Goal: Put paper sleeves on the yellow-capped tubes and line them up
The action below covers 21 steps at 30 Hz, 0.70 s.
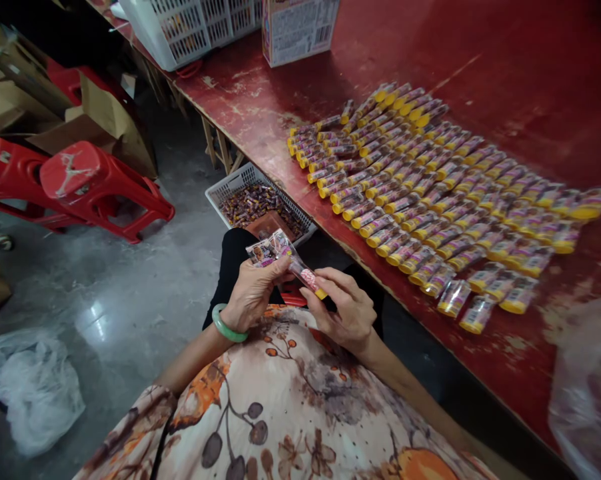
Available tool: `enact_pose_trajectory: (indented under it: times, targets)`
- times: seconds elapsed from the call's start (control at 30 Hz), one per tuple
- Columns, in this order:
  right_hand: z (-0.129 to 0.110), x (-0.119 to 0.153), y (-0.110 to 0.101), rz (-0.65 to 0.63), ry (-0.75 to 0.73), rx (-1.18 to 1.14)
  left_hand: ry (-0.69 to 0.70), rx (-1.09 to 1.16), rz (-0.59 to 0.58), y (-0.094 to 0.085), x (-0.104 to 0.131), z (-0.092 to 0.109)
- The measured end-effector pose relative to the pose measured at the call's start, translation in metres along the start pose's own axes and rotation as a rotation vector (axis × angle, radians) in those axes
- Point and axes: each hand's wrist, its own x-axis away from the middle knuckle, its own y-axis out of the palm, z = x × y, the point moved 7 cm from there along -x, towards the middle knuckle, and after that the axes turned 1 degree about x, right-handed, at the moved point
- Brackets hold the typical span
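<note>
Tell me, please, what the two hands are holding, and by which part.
A clear tube: the left fingers hold it near its far end, together with small printed packaging; the right fingers hold it near its yellow end.

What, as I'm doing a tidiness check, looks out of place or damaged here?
A crumpled plastic bag lies loose on the floor, as if discarded. Paint on the red table looks worn in patches. Some yellow-ended tubes at the group's far left lie crooked, breaking the rows.
</note>
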Motion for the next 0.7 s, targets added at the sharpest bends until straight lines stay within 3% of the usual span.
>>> enact_pose_trajectory:
  times: [0.17,0.33,0.4,0.57,0.7]
  targets:
    - [0.002,-0.007,0.004,0.006,0.000,-0.023,-0.087,-0.001,-0.081,0.011,0.005,-0.008]
    - [0.024,-0.014,0.007,-0.214,0.195,-0.392,-0.047,-0.020,-0.118,0.015,0.005,0.000]
    - [0.031,-0.015,0.000,-0.177,0.261,-0.436,-0.050,-0.036,-0.152,0.016,0.005,0.000]
    - [0.017,-0.014,-0.012,-0.014,0.098,-0.272,-0.080,-0.048,-0.235,0.023,0.010,-0.008]
    - [0.012,-0.010,-0.017,0.107,0.116,-0.243,-0.082,-0.046,-0.277,0.029,0.015,-0.012]
